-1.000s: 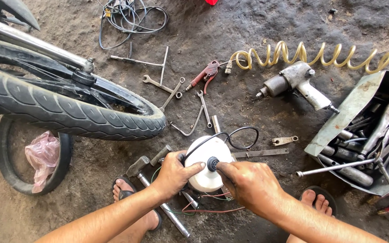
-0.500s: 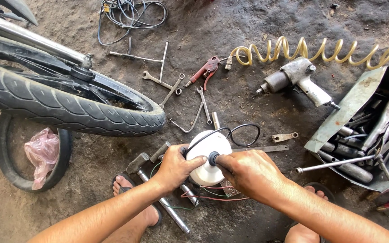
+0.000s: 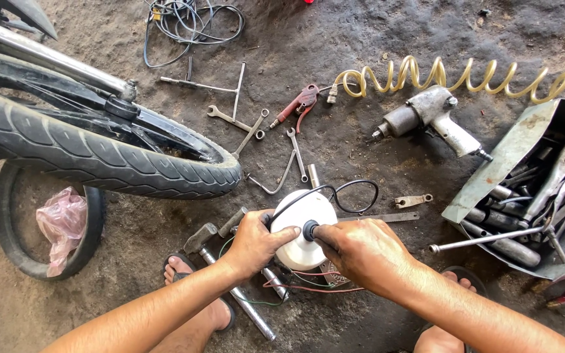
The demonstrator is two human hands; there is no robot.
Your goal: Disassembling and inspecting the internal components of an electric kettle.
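Observation:
My left hand [image 3: 256, 242] grips the left edge of a round white disc-shaped part [image 3: 303, 225] held low over the ground. My right hand [image 3: 361, 252] pinches a small dark knob [image 3: 309, 230] at the centre of that disc. A black cable [image 3: 348, 189] loops away from the top of the disc. Red and green wires [image 3: 295, 285] trail below it. My feet in sandals rest on either side under my arms.
A motorcycle wheel [image 3: 99, 157] with its fork lies at left, above a loose tyre [image 3: 40, 261] holding a pink bag. Wrenches [image 3: 243, 121], a red air nozzle [image 3: 295, 104], a yellow coiled hose [image 3: 452, 75], an impact wrench [image 3: 426, 117] and hammers [image 3: 230, 287] lie about. A metal toolbox [image 3: 531, 189] stands at right.
My hands and the white disc stay in nearly the same place. The right hand has turned slightly on the centre knob and the view has shifted a little.

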